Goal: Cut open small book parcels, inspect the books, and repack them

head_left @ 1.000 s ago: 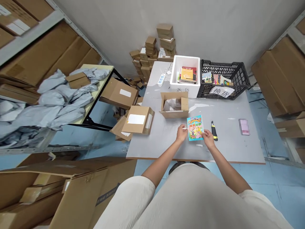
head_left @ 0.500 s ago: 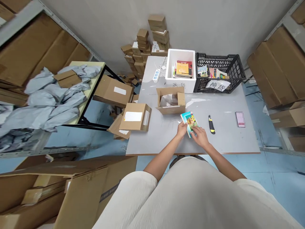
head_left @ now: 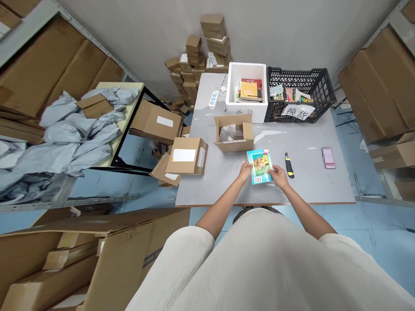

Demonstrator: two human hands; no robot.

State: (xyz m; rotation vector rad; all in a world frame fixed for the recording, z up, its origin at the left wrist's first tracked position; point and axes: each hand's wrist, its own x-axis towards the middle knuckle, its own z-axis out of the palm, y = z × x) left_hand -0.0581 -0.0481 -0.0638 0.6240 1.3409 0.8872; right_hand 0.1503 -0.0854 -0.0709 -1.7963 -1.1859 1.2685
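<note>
A thin book (head_left: 260, 166) with a light-blue cover, a colourful picture and a barcode is held face-up above the table. My left hand (head_left: 245, 171) grips its left edge, closed with the thumb on the cover. At the lower right edge, my right hand (head_left: 278, 175) pinches the same book. Just beyond it stands an opened cardboard box (head_left: 234, 146) with crumpled packing paper (head_left: 231, 133) inside. Right of my right hand lies a black and yellow utility knife (head_left: 289, 166), touched by neither hand.
A white foam box (head_left: 247, 113) and a black crate (head_left: 300, 114), both holding books, stand at the table's back. A phone (head_left: 328, 157) lies on the right. A closed carton (head_left: 186, 156) sits at the left edge. Grey parcels (head_left: 65, 129) cover a side table.
The book has turned from slanted to nearly square-on, its whole cover now showing. My right hand has moved off the cover to the book's right edge. The view has shifted slightly.
</note>
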